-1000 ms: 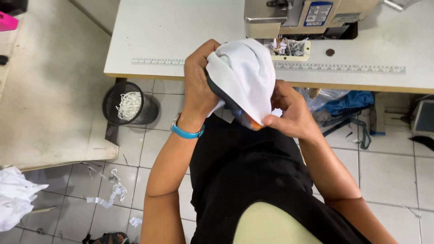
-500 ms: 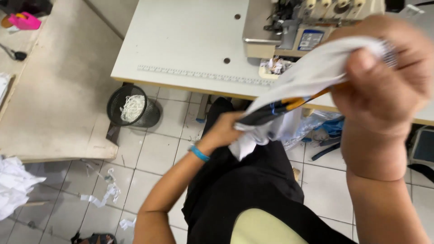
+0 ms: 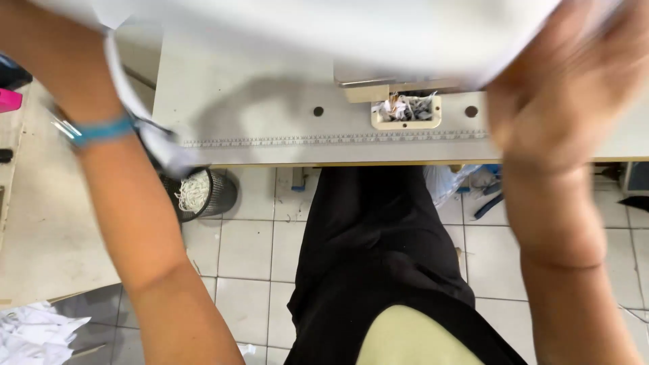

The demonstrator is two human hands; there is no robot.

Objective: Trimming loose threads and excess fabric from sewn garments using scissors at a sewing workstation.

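White cloth (image 3: 324, 34) stretched left-right across top; both hands, left (image 3: 61, 61), right (image 3: 574, 88), grasping its ends.

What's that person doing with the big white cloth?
A person sits at a pale sewing table and holds a white cloth up high, close to the camera, stretched between both hands. The right hand grips its right side. The left hand is mostly out of view at the top, and only the wrist with a blue wristband shows. Below, on the tiled floor, a dark mesh bin holds white scraps. More white cloth pieces lie at the lower left.
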